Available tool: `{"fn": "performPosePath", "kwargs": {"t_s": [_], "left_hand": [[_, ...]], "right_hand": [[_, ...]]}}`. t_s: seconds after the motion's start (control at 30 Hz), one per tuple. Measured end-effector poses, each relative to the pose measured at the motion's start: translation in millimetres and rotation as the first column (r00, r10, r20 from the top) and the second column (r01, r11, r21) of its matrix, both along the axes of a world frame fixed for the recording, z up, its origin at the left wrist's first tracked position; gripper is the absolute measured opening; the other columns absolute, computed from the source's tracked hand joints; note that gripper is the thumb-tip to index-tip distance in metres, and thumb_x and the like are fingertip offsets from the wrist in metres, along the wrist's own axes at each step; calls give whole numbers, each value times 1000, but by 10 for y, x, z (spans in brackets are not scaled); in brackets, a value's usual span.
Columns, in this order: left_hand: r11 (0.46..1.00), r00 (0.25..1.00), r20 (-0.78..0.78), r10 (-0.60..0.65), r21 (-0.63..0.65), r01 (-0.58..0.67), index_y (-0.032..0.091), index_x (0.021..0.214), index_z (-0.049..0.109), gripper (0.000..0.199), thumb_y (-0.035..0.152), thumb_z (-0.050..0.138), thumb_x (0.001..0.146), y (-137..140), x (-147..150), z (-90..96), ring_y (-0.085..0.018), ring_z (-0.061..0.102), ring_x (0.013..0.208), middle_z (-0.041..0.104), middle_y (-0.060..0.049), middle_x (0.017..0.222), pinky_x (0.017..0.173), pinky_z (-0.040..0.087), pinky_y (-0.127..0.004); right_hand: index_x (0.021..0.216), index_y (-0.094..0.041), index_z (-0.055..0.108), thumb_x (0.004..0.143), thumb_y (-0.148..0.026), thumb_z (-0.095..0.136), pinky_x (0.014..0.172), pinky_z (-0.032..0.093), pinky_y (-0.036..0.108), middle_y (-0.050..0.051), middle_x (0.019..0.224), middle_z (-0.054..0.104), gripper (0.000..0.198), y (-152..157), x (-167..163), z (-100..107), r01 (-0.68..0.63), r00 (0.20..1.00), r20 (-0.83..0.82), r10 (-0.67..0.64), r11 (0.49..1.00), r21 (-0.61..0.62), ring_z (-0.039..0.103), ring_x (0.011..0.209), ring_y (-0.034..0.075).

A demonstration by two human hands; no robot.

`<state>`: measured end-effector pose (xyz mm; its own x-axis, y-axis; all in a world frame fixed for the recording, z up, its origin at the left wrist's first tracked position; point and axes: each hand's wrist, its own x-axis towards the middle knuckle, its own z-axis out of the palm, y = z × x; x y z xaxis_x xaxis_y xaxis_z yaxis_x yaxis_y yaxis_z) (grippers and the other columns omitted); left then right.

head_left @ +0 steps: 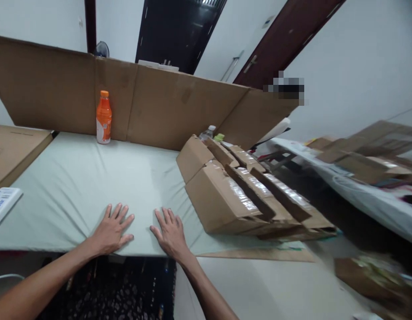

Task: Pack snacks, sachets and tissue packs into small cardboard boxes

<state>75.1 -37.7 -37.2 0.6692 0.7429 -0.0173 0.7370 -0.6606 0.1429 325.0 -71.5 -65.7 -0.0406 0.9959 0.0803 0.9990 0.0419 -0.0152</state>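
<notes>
My left hand (112, 230) lies palm down on the pale green cloth (126, 173) that covers the table, its fingers spread. To the right of it, my right hand (170, 232) also rests flat on the cloth near the front edge, fingers apart. Neither hand holds anything. Beyond them, at the back of the table, an orange bottle (104, 119) with an orange cap and a white lower label stands upright. Nearest to my right hand are several open cardboard boxes (219, 200), set in a slanted group on the right side of the table.
A tall cardboard panel (172, 104) runs along the back. A clear bottle (208, 132) stands behind the boxes. At left lie a flat carton (16, 151) and a white box (4, 204). Another table (339, 178) with cardboard on it stands at right, blurred.
</notes>
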Motion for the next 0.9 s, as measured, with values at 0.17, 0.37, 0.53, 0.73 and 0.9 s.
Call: {"fn": "performPosePath", "kwargs": {"t_s": [0.17, 0.37, 0.53, 0.73, 0.9], "left_hand": [[999, 1000, 3, -14, 46, 14, 28, 156, 47, 62, 52, 55, 100, -53, -97, 36, -39, 29, 157, 38, -14, 167, 125, 21, -64], [982, 991, -6, 133, 136, -131, 25, 150, 57, 54, 40, 52, 98, -364, -479, 44, -49, 38, 150, 46, -17, 162, 115, 25, -79], [925, 961, 32, 276, 263, -275, 24, 145, 62, 52, 39, 50, 97, -565, -514, -48, -47, 42, 148, 52, -16, 157, 116, 24, -77], [935, 943, 24, 332, 123, -333, 22, 133, 69, 45, 35, 57, 91, -506, -410, 256, -43, 53, 139, 63, -16, 147, 112, 37, -68], [919, 928, 60, 369, 124, -374, 18, 128, 69, 40, 36, 55, 95, -224, -421, 503, -37, 64, 125, 74, -17, 125, 111, 43, -56]], "right_hand": [[155, -22, 51, 103, -41, 50, 120, 31, 60, 18, 164, 44, 55, -238, 17, -18, 25, 999, -24, -24, 999, 40, 40, 152, 36], [152, -23, 55, 103, -37, 51, 120, 32, 61, 16, 161, 49, 51, -441, 2, -2, 62, 996, -72, -53, 990, 130, 42, 150, 36], [148, -20, 59, 104, -29, 46, 119, 33, 61, 16, 158, 52, 47, -602, -1, -117, 85, 991, -121, -59, 972, 219, 45, 148, 36], [114, -18, 77, 102, -33, 47, 102, 54, 48, 15, 125, 76, 35, -742, 289, -89, 2, 922, -359, 144, 926, 377, 71, 117, 29], [110, -20, 76, 99, -41, 52, 103, 51, 52, 16, 125, 75, 33, -494, 900, 606, 89, 940, -318, 125, 809, 582, 68, 118, 30]]}}
